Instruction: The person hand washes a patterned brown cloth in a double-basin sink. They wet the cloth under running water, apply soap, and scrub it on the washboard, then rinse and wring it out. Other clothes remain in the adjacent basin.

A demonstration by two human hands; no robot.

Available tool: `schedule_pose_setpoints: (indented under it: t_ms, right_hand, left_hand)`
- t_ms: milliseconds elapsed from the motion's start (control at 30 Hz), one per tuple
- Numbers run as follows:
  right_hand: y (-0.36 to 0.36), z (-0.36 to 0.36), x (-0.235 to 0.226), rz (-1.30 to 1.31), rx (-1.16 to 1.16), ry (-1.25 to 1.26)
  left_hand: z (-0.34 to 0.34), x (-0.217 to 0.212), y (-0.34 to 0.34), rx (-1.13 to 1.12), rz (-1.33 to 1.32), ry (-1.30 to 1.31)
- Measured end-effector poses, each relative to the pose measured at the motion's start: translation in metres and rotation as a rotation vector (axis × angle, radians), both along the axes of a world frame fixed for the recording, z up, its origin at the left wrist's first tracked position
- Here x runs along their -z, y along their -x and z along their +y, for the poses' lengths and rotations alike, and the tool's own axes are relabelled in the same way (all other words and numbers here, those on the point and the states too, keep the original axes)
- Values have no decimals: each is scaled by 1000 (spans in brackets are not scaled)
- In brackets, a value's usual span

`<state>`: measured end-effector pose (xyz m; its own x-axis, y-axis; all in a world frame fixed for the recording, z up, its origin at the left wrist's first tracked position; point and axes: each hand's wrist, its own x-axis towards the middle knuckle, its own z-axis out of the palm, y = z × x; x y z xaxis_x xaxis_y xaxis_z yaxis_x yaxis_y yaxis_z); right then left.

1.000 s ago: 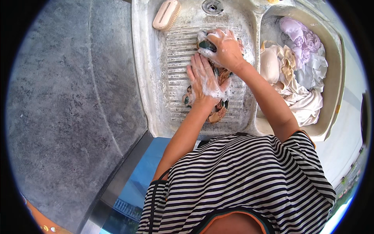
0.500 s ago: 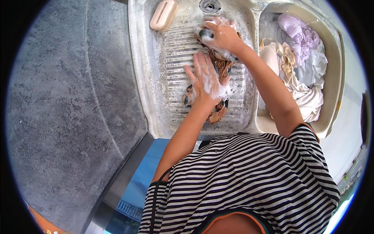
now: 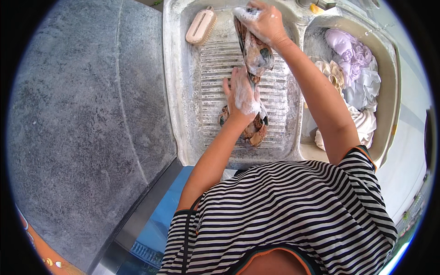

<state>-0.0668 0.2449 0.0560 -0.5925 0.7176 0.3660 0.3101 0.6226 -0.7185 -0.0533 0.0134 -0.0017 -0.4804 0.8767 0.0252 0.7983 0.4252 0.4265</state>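
Note:
A wet, soapy patterned cloth [image 3: 259, 58] in brown, black and dark green stretches up the ribbed washboard basin [image 3: 215, 59]. Its upper end is bunched in my right hand [image 3: 265, 23], which is closed round it near the far side of the basin. My left hand [image 3: 243, 94] lies on the lower part of the cloth, pressing it to the ridges with fingers stretched out. Suds coat both hands. Below my left wrist, the cloth's near end [image 3: 254, 135] lies crumpled on the ridges.
A pale pink scrub brush [image 3: 201, 26] lies at the basin's far left. The right-hand basin [image 3: 395, 91] holds lilac fabric [image 3: 348, 48], white fabric [image 3: 364, 87] and cream fabric [image 3: 364, 123]. A metal tap [image 3: 323, 4] shows at the far edge. A grey countertop [image 3: 82, 114] extends left.
My right hand has moved away from me, pulling the bunched cloth up and stretching it out. My left hand stays on the lower part. The view has shifted slightly.

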Motion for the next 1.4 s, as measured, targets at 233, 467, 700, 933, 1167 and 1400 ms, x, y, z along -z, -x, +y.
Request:
schedule_pose_setpoints:
  t_ms: [233, 467, 700, 933, 1167, 1400]
  right_hand:
    - [-37, 0, -189, 543, -58, -516]
    - [-104, -152, -76, 111, -326, -94]
    - [-80, -103, -36, -153, -250, -62]
    - [13, -14, 54, -874, -168, -294]
    - [-102, -133, 8, -224, -534, -174]
    - [1, -26, 91, -600, -15, -371]
  left_hand:
    - [82, 35, 113, -56, -610, -369]
    - [77, -11, 128, 10, -295, -270]
    - [-14, 8, -4, 87, 29, -25]
    - [-31, -19, -35, 125, 31, 65]
    - [-22, -14, -25, 6, 70, 229]
    - [-3, -14, -23, 136, 1, 352]
